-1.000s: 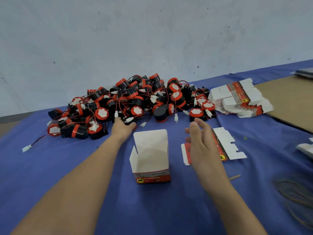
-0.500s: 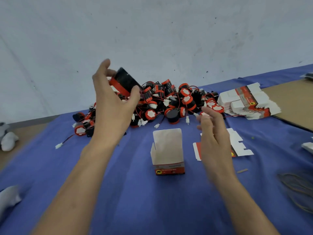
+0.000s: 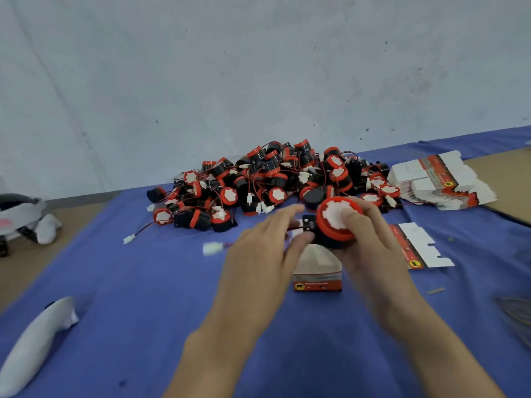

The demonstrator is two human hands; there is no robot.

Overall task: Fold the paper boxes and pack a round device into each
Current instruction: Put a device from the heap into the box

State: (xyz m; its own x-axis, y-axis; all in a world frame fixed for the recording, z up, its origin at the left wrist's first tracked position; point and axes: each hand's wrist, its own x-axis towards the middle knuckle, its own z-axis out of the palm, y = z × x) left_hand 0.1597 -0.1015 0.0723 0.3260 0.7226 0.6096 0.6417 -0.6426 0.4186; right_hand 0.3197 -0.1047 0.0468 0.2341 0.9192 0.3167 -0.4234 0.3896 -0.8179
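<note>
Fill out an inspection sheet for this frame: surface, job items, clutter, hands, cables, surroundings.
Surface: blue cloth over the table; brown board at far right.
Job's things: round device held above the open box; device pile behind; stack of flat boxes; one flat box beside the right hand.
Clutter: white object near left; grey-white object far left; small scrap.
Hands: right hand grips the round device; left hand at its side, blurred, grip unclear.
Cables: red-black leads with white plugs run through the device pile; loose plug on the cloth.
Surroundings: grey wall.
</note>
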